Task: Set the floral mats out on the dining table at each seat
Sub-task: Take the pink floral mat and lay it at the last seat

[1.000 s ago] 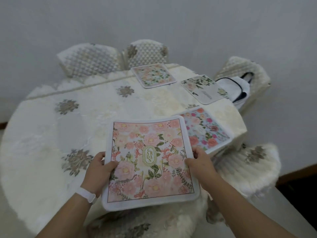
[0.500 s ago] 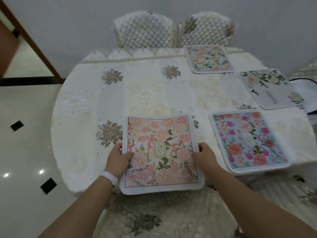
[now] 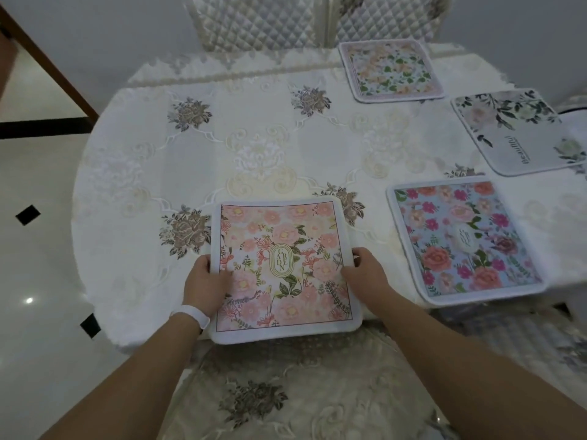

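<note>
A pink floral mat point(image 3: 286, 265) marked "GARDEN" lies at the near edge of the round dining table point(image 3: 222, 147), its near side overhanging the rim. My left hand point(image 3: 206, 284) grips its left edge, thumb on top. My right hand point(image 3: 365, 274) grips its right edge the same way. Three other mats lie flat on the table: a blue one with red and pink flowers point(image 3: 467, 242) at the right, a grey "Beautiful" one point(image 3: 521, 131) further right, and a pale pink one point(image 3: 392, 69) at the far side.
A chair with an embroidered cover point(image 3: 286, 398) stands right below me, under the table edge. Two quilted chair backs point(image 3: 260, 23) stand at the far side against the wall. Glossy tiled floor point(image 3: 35, 249) lies to the left, with a wooden door frame point(image 3: 47, 58) beyond.
The view has swung left and nearer to the table. The pink mat, held in both hands, has come down lower onto the table's near edge at this seat.
</note>
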A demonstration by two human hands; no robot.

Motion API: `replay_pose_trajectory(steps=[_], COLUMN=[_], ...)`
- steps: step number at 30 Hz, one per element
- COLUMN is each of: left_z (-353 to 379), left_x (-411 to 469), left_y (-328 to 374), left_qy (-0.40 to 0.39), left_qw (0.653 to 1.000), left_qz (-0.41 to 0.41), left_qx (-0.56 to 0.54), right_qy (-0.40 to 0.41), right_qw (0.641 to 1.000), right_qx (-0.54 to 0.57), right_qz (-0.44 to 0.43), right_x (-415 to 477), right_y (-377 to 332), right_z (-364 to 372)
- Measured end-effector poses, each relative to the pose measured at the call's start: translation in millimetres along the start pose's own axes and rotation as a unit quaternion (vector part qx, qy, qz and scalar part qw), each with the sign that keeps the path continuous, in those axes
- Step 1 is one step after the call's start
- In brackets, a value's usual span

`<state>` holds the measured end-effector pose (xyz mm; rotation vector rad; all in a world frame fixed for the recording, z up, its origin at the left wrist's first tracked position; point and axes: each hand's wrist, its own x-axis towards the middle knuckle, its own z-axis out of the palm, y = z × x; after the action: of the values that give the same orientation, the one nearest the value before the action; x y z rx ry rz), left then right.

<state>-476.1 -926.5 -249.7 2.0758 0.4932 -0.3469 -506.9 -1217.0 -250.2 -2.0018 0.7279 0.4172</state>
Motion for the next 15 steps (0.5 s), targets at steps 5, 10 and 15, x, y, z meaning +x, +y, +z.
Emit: replay_pose_trajectory(steps=[5, 10, 15], left_z=[-10.6, -28.8, -35.4], left_x=[-12.3, -12.5, -24.0], left_y=[-16.8, -68.6, -87.3], left_qy=[-0.023, -0.098, -0.138], left_qw=[0.991, 0.943, 0.89], left_qz=[0.112, 0.164, 0.231], left_qx=[0.068, 0.271, 0.368], right_qy=[-0.005, -0.023, -0.106], right_qw=[0.978, 0.919, 0.889], right_qx=[-0.198, -0.356, -0.411], right_qz=[-0.072, -0.167, -0.17], right_x=[-12.3, -29.1, -42.8], right_y=[25.6, 45.7, 59.4], right_z=[-5.0, -7.2, -9.4])
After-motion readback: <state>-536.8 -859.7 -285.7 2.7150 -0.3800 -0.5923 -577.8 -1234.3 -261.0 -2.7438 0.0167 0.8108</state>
